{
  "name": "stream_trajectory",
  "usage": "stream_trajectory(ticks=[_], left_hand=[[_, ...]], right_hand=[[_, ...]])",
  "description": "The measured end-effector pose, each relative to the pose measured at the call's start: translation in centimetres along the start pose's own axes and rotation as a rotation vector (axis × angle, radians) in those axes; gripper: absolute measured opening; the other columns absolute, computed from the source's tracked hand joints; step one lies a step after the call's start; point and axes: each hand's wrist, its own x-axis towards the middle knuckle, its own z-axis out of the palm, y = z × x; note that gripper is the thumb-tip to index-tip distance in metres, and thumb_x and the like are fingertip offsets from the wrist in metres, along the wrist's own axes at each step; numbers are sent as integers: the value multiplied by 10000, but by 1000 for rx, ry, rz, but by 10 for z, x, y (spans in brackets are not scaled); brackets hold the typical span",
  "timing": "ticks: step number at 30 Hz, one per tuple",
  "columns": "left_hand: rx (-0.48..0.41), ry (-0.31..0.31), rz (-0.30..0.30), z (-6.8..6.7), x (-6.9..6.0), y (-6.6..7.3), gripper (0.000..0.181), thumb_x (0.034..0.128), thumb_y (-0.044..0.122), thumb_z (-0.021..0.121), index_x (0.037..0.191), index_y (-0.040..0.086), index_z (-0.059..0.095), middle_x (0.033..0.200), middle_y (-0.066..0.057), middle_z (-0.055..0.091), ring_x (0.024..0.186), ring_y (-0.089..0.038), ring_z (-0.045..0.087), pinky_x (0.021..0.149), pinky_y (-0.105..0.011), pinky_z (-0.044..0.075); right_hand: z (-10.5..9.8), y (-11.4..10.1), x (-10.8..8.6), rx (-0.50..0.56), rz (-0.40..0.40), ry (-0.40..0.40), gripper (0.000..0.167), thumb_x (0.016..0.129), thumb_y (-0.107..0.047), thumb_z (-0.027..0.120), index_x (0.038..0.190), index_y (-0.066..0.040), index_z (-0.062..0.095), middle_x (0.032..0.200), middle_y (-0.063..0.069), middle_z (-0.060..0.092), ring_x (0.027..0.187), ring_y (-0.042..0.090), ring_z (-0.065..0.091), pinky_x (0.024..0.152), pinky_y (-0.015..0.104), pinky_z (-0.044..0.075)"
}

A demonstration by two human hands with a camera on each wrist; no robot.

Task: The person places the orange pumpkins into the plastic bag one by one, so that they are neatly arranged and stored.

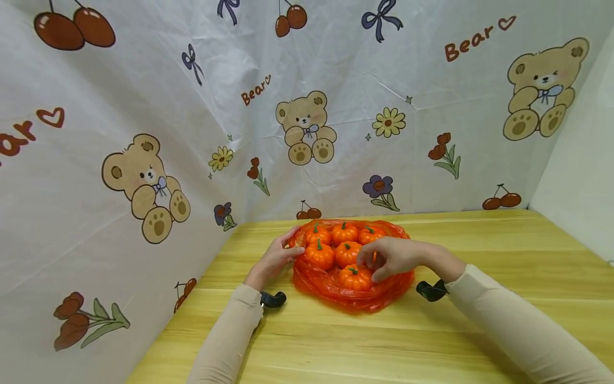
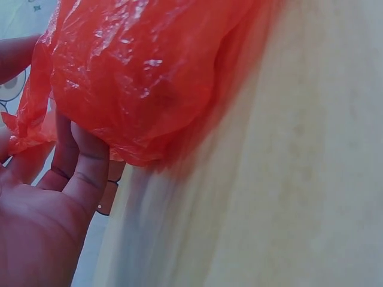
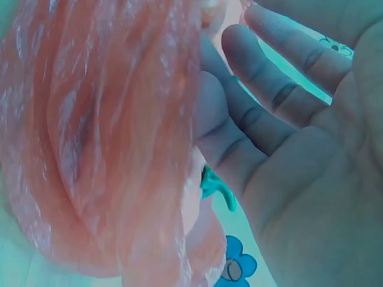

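Note:
A thin red plastic bag [image 1: 331, 296] lies spread on the table with its mouth open upward. Inside it sit several small orange pumpkins [image 1: 355, 278] with green stems. At the bag's left rim, my left hand [image 1: 278, 256] holds the plastic; in the left wrist view its fingers [image 2: 90, 158] curl against the red film. Over the right front of the pumpkins hovers my right hand [image 1: 398, 256], fingers loosely bent beside the front pumpkin. In the right wrist view no pumpkin shows in its grasp, and the bag's wall [image 3: 108, 149] covers part of the fingertips.
The bag rests on a light wood-grain table [image 1: 336, 346]. Behind and to the left hangs a white cloth [image 1: 345, 176] printed with bears, flowers and cherries. A plain white wall [image 1: 580, 170] stands at the right. Dark wrist-worn devices [image 1: 273, 300] sit below both wrists.

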Motion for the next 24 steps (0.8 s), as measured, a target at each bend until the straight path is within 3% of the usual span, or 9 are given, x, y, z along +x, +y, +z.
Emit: stream_trajectory(ticks=[4,11,16,20,24], left_hand=[[17,10,9,1,1,3,751,999,76,615,1651,157,250,1693,-112,264,1380,-338,469,840,-215,590],[107,69,5,2,7,7,731,994,147,671,1632,188,318,1675,-97,325,1370,-356,506,837,-264,605],[270,109,15,1,9,13,785,975,242,713,1640,209,298,1699,-85,288,1418,-365,485,996,-397,589],[448,122,42,-3,11,23,775,982,357,697,1638,255,298,1713,-72,253,1478,-375,420,1151,-538,457],[643,116,59,-7,12,35,770,988,491,645,1639,276,294,1717,-65,241,1534,-376,326,1231,-597,321]], right_hand=[[-6,4,-6,-10,15,21,290,909,-210,790,1180,-221,686,980,-24,654,860,134,627,791,276,548],[-20,8,-18,-19,15,44,298,930,-205,760,1206,-136,673,919,-47,637,837,146,609,760,279,545],[-33,11,-31,-23,42,77,343,927,-207,764,1235,-102,657,940,-22,638,854,160,611,756,272,544],[-44,14,-42,-5,98,100,363,931,-203,760,1259,-94,648,958,15,643,871,192,621,715,295,577],[-53,19,-51,-9,144,152,372,936,-201,756,1275,-93,645,1046,81,674,923,214,622,708,340,603]])
